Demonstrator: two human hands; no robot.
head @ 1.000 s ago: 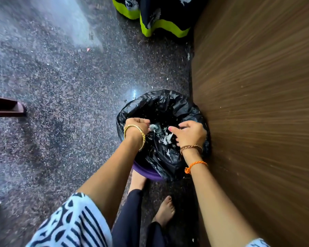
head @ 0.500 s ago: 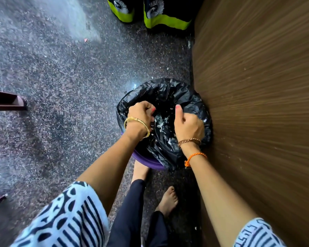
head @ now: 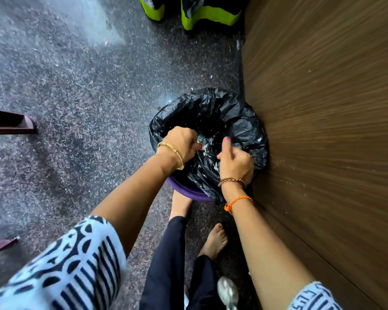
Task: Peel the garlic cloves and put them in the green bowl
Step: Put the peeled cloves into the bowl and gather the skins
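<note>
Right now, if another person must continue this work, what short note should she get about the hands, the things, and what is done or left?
Left hand: fingers curled, above the black bag, seems to pinch white peel scraps; not sure.
Right hand: curled, thumb up, seems to grip the bag's near edge.
The bag lines a purple bin on the floor beside a wooden panel. White peels lie inside the bag.
Done: peels are going into the bin.
Not in view: the garlic cloves and the green bowl, so I cannot tell how many are left to peel.
</note>
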